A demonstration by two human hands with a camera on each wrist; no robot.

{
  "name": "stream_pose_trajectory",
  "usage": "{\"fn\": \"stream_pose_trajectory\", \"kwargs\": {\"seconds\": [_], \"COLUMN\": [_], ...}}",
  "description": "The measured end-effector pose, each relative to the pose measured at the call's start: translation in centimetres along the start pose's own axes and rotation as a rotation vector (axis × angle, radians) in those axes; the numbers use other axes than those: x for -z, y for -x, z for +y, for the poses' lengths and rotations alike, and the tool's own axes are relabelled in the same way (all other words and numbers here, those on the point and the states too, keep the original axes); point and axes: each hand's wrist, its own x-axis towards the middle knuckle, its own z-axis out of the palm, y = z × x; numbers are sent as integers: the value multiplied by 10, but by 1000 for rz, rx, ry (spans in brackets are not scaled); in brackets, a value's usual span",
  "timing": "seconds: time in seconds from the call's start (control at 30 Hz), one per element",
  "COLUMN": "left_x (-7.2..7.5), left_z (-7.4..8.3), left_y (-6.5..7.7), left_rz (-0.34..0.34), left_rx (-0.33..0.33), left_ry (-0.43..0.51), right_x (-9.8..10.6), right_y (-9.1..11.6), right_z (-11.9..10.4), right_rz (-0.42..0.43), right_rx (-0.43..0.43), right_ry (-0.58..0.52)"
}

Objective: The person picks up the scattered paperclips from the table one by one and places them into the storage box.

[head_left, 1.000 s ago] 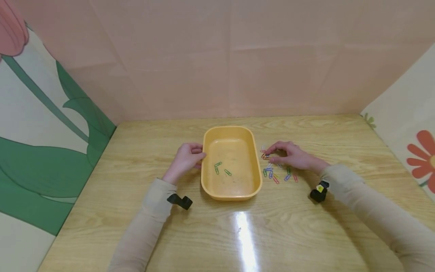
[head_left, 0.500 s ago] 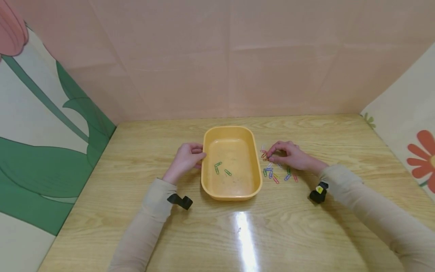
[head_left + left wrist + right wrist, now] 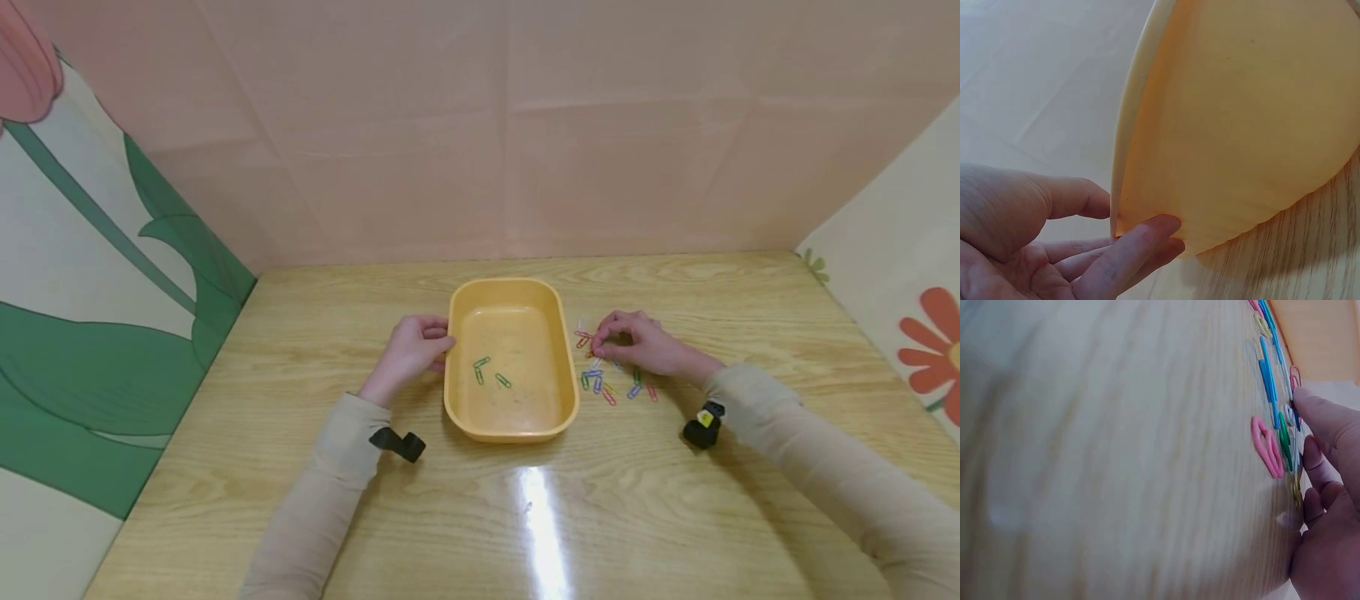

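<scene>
My left hand (image 3: 416,343) holds the left side of a yellow plastic tray (image 3: 569,408), thumb over the rim and fingers against the outer wall, as the left wrist view shows. Inside the tray lie three green paper clips (image 3: 503,381). To its right, my right hand (image 3: 643,343) is low over a scatter of coloured paper clips, thumb and index fingertip pinching a red paper clip (image 3: 1295,374). Part of that clip is hidden behind the thumb. A pink paper clip (image 3: 1266,450) and a green one (image 3: 1285,439) lie near the fingers.
Blue paper clips (image 3: 597,382) and a red one (image 3: 652,393) lie spread beside the tray on the wooden table (image 3: 360,517). A pink backdrop (image 3: 510,167) rises behind the table, with flower-patterned panels (image 3: 930,333) at the sides.
My right thumb and index finger have drawn together over the clips, and the hand has shifted slightly right. The left hand and tray have stayed in place.
</scene>
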Motion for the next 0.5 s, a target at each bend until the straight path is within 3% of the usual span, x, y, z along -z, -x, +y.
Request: {"fn": "stream_pose_trajectory", "kwargs": {"seconds": [0.17,0.37,0.5], "left_x": [0,-1,-3], "left_z": [1,1,2], "left_y": [0,1,1], "left_rz": [2,6,9], "left_rx": [4,2,3], "left_ry": [-1,1,6], "right_x": [0,-2,4], "right_y": [0,-1,0], "right_z": [1,25,33], "right_rz": [4,3,11], "right_rx": [4,26,-74], "right_ry": [2,-30,-109]}}
